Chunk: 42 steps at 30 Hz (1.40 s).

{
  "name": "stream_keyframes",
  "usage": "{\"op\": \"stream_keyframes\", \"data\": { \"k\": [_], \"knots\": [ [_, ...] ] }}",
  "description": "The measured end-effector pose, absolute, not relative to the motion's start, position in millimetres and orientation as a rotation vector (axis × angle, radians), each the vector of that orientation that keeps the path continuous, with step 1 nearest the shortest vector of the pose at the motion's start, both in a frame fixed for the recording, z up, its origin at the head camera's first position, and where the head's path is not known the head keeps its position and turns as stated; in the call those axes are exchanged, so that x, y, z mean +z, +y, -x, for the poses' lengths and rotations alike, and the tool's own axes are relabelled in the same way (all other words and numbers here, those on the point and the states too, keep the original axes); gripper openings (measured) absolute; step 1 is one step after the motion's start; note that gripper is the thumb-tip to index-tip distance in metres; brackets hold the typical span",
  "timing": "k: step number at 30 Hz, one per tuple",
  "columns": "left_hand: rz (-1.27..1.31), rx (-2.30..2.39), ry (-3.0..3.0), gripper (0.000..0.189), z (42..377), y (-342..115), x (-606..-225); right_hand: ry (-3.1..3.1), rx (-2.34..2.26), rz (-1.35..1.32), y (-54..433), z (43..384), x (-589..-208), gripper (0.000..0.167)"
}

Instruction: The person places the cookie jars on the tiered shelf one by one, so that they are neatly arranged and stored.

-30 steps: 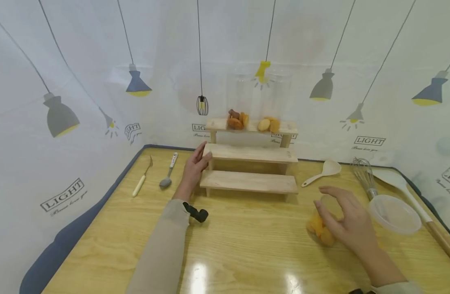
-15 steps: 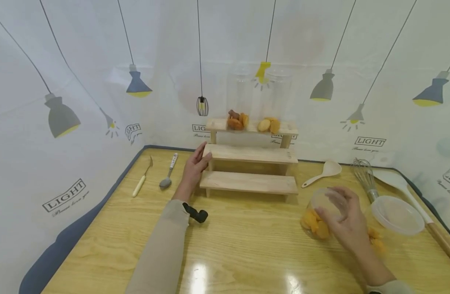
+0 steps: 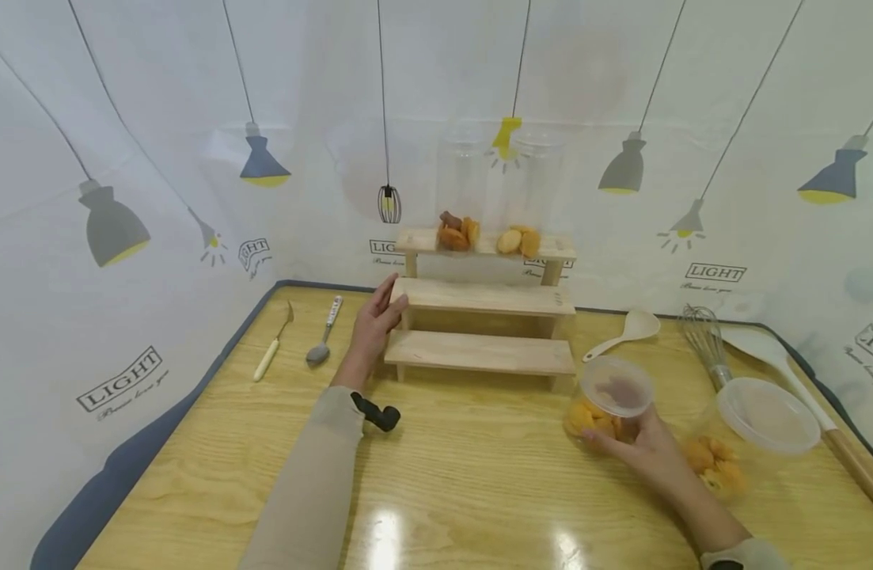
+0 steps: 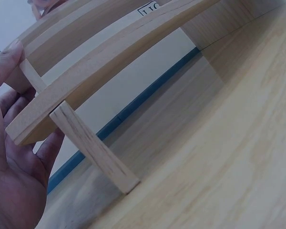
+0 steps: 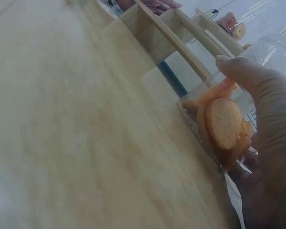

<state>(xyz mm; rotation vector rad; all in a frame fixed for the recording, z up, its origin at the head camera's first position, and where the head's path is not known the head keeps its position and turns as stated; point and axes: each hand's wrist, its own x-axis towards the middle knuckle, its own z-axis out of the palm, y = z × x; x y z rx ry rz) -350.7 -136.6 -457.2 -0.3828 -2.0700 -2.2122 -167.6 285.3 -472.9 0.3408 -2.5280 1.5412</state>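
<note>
Plainly, in the head view, the clear jar (image 3: 597, 402) is within the right hand (image 3: 653, 459), which grips it with the thumb on the near side and the fingers mostly hidden. The jar is roughly upright, and the wooden stand (image 3: 482, 352) lies ahead and to the left of it on the table (image 3: 479, 491), its long steps running left to right. The left hand (image 3: 370, 331) holds the stand's left end, well apart from the jar. A second jar (image 3: 728, 439) sits just right of the right hand.

The left wrist view shows that hand's fingers bent behind the end of a step, thumb against the wood, with nothing else in its hold.

Through the right wrist view, the thumb lies across the jar's wall, with some fingers on the opposite side. Whether the base touches the table, I cannot tell. The jar is see-through, with orange, biscuit-like pieces (image 5: 225, 123) heaped at the bottom, a flat oval one foremost; its upper part looks unfilled.
</note>
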Motion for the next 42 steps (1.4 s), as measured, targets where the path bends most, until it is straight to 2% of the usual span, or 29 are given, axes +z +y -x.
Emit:
{"op": "stream_keyframes", "data": {
  "k": [14, 22, 28, 32, 36, 42],
  "knots": [
    [0.388, -2.213, -2.065, 0.065, 350.9, -135.9, -457.3, -2.550, 1.245, -0.301, 289.0, 166.2, -476.2, 0.077],
    [0.390, -2.228, -2.048, 0.065, 351.2, -135.4, -457.8, -2.417, 1.260, -0.301, 279.7, 164.2, -475.2, 0.080],
    [0.394, -2.243, -2.025, 0.064, 354.1, -131.4, -459.4, -2.235, 1.390, -0.515, 261.5, 169.0, -475.7, 0.084],
    [0.426, -2.258, -2.032, 0.063, 355.0, -130.1, -459.5, -2.174, 1.378, -0.641, 244.6, 175.1, -475.0, 0.081],
    [0.405, -2.258, -2.018, 0.062, 352.0, -132.1, -457.3, -2.160, 1.381, -0.710, 223.6, 183.9, -473.5, 0.075],
    [0.409, -2.262, -2.025, 0.065, 351.3, -136.3, -457.6, -2.113, 1.310, -0.761, 199.8, 199.1, -472.1, 0.079]
  ]
}}
